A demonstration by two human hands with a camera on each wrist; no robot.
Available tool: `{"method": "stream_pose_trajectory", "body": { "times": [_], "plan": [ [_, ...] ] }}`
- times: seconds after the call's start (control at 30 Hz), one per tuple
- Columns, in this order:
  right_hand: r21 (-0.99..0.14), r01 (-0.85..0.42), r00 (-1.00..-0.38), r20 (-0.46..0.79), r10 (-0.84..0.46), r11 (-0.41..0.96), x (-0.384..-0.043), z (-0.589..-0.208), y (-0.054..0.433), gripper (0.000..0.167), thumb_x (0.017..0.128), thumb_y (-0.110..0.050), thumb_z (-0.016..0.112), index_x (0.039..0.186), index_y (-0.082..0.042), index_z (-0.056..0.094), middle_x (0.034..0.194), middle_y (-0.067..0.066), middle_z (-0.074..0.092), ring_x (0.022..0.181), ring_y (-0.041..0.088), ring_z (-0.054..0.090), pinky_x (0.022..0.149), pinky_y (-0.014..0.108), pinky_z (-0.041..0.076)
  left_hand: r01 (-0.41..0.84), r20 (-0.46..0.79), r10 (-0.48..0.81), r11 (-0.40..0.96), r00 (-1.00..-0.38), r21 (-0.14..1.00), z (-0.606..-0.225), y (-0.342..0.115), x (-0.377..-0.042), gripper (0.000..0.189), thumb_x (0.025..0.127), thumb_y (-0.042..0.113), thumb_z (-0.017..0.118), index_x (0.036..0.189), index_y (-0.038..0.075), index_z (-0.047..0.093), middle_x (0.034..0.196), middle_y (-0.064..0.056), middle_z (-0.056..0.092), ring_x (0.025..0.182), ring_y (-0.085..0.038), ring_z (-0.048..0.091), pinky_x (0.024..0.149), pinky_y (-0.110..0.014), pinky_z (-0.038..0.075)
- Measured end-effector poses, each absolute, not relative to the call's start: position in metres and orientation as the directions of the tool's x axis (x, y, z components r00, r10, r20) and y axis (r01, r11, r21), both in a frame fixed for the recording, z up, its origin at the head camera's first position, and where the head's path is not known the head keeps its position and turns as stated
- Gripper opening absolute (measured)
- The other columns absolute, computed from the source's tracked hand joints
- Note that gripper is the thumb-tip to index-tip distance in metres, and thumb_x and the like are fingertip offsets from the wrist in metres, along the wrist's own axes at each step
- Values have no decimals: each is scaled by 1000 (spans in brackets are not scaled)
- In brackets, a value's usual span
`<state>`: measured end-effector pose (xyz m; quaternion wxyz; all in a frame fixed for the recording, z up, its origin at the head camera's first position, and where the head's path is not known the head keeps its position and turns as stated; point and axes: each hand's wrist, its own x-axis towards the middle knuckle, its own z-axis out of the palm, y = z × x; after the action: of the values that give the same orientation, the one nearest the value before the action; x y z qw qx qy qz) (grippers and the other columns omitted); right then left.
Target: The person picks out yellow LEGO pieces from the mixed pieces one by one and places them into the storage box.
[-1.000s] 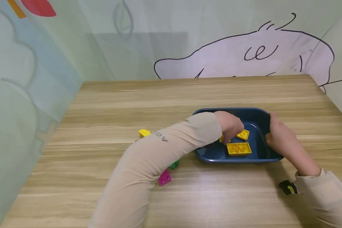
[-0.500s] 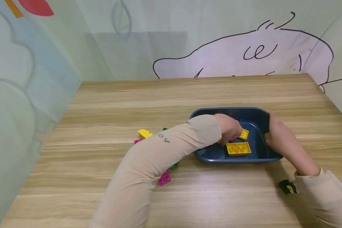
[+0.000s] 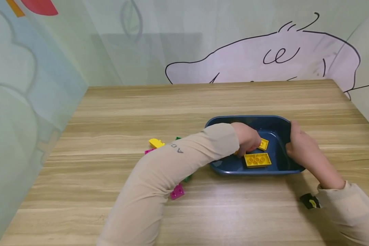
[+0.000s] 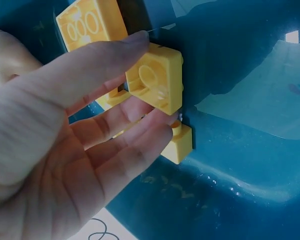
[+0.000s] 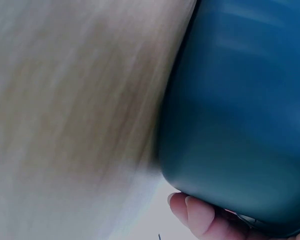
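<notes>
A dark blue plastic tub (image 3: 276,160) stands on the table, with several yellow building bricks inside. My left hand (image 3: 248,138) reaches into it. In the left wrist view, the thumb and fingers pinch a small square yellow brick (image 4: 157,80), hollow side showing. Past the hand lies a longer yellow brick (image 4: 87,25), also seen in the head view as a yellow brick (image 3: 257,160) with its tubes up. Below the fingers another yellow brick (image 4: 179,142) shows. My right hand (image 3: 302,147) grips the tub's right rim, its fingertips (image 5: 200,215) on the outer wall.
Left of the tub, partly behind the left sleeve, lie a rounded yellow brick (image 3: 156,143), a magenta brick (image 3: 177,191) and a bit of green brick (image 3: 187,178). A small black piece with a yellow mark (image 3: 310,201) is by the right cuff. A printed wall backs the table (image 3: 135,112).
Within the tub, my left hand has shifted slightly to the left, uncovering more of the far yellow brick's side. My right hand keeps its hold on the rim.
</notes>
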<state>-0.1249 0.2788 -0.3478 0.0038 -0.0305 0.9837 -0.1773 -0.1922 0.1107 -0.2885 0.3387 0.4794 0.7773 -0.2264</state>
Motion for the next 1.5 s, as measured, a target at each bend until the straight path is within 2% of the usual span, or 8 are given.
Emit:
{"method": "stream_pose_trajectory", "body": {
  "times": [0.23, 0.57, 0.97, 1.17, 1.33, 1.5],
  "plan": [
    [-350, -57, -998, 5, -59, 935, -125, -347, 277, 67, 74, 5, 46, 130, 22, 13, 92, 45, 48, 71, 44, 53, 63, 59, 44, 914, -728, 620, 405, -294, -24, -286, 108, -191, 36, 84, 17, 70, 117, 18, 56, 110, 4, 52, 100, -14, 44, 85, -22, 41],
    [-361, -36, -999, -23, -47, 932, -125, -346, 277, 69, 74, 5, 46, 130, 23, 11, 94, 47, 47, 75, 47, 52, 66, 60, 43, 904, -683, 660, 427, -313, -1, -276, 105, -187, 39, 84, 20, 69, 119, 18, 54, 117, 4, 52, 102, -14, 43, 88, -21, 41],
    [-361, -44, -999, -14, -52, 932, -124, -346, 277, 69, 73, 5, 47, 129, 24, 12, 96, 49, 46, 77, 49, 52, 66, 60, 42, 891, -635, 688, 454, -352, -1, -262, 78, -187, 39, 84, 17, 70, 119, 15, 53, 113, 4, 54, 97, -12, 45, 85, -23, 41],
    [-359, -25, -999, -28, -37, 933, -124, -346, 278, 68, 74, 5, 47, 129, 24, 12, 100, 50, 44, 81, 53, 51, 68, 62, 42, 902, -593, 728, 431, -344, 6, -255, 59, -190, 40, 83, 16, 70, 120, 11, 54, 119, 0, 56, 99, -13, 48, 87, -24, 43],
    [-357, -30, -999, -28, -43, 933, -125, -347, 277, 67, 74, 6, 47, 129, 24, 12, 98, 50, 45, 78, 50, 52, 65, 61, 43, 871, -530, 750, 489, -395, 44, -243, 31, -193, 37, 84, 17, 70, 118, 12, 54, 122, -1, 55, 100, -14, 49, 84, -24, 43],
    [-359, -31, -999, -26, -43, 933, -124, -346, 278, 68, 75, 6, 47, 130, 24, 11, 100, 51, 43, 79, 51, 51, 68, 61, 42, 838, -506, 735, 544, -452, 42, -237, 2, -197, 35, 84, 17, 70, 115, 11, 56, 117, -2, 56, 101, -16, 48, 86, -27, 43]
  ]
}}
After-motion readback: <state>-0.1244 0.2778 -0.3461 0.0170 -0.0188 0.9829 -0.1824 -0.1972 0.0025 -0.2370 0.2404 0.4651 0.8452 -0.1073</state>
